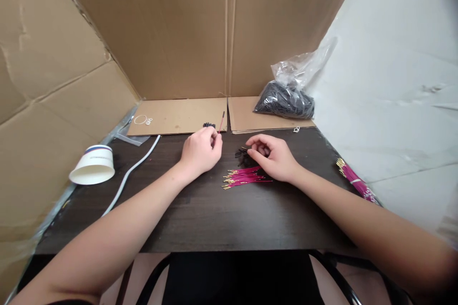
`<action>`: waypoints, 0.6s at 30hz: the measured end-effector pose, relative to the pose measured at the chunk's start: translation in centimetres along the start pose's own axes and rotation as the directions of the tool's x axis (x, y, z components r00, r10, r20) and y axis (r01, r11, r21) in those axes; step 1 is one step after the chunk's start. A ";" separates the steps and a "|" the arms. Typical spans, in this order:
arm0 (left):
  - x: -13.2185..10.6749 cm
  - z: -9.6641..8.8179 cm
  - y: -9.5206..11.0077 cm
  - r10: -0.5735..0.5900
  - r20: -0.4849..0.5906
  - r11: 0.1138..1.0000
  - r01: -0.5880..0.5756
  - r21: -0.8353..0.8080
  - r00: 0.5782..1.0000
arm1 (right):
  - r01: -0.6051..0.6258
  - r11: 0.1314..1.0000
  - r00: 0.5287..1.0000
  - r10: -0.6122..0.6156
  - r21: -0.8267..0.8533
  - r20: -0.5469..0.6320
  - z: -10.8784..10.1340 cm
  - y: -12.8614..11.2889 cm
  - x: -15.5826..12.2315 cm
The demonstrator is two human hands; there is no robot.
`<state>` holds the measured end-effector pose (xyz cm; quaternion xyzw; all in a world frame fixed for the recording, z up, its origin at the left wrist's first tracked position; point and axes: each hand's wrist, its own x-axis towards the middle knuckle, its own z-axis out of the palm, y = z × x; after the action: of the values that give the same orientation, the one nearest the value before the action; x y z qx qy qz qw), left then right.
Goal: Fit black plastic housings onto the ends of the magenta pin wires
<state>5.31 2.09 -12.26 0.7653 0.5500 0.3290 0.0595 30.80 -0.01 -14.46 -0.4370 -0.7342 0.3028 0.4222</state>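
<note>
My left hand (203, 149) is closed in a pinch on a thin magenta wire (221, 123), which stands up from the fingers with a black sleeve on its top end. Just behind that hand lies a small cluster of black sleeves (209, 125). My right hand (274, 155) curls over a loose pile of small black sleeves (244, 158), thumb and forefinger close together. A small gold tip shows at those fingertips; what they pinch is too small to name. Below the pile, several magenta wires with gold ends (243, 177) lie side by side on the dark table (229, 224).
A clear plastic bag of black sleeves (284, 100) rests on cardboard (243, 121) at the back right. At the left are a tipped paper cup (93, 164) and a white cable (134, 167). A tied magenta wire bundle (354, 179) lies far right. Cardboard walls enclose the table.
</note>
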 end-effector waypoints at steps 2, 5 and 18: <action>0.3 -0.4 -0.2 -0.058 0.038 0.982 0.050 0.181 0.998 | 0.103 0.989 0.995 -0.103 -0.107 0.009 -0.2 -0.3 -0.1; 0.6 -0.8 -0.2 -0.129 0.096 0.939 0.090 0.332 0.987 | 0.200 0.965 0.980 -0.197 -0.171 0.034 -0.3 -0.7 -0.2; 0.7 -1.0 0.2 -0.240 0.190 0.879 0.130 0.459 0.952 | 0.236 0.949 0.971 -0.224 -0.209 0.079 -0.4 -0.3 0.0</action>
<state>5.02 2.38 -11.03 0.7365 0.6697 0.0934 -0.0178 31.07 -0.16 -13.99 -0.3836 -0.8199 0.1813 0.3844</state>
